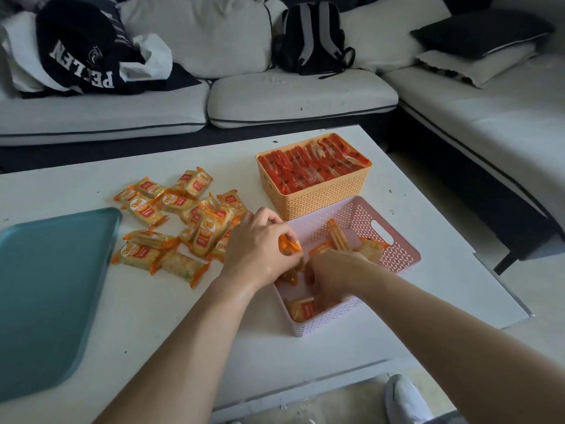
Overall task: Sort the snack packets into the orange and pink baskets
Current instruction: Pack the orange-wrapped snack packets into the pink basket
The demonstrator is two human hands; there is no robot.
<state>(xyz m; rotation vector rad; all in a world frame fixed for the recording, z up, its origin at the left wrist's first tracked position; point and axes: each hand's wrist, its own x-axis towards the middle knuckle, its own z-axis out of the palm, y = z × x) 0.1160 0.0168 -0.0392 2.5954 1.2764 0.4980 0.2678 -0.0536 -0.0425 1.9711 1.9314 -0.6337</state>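
While the left hand [260, 243] pinches one snack packet [289, 244] at the pink basket [324, 324] rim, the right hand [333, 270] is inside it among packets; its grip cannot be determined. Loose packets [183, 209] lie on the desk [244, 347] beside the orange basket [318, 200].

This is a home living room: a pale corner sofa [299, 96] with cushions, a black backpack [308, 38] and heaped clothes [82, 50] wraps round a low white worktop [171, 316].
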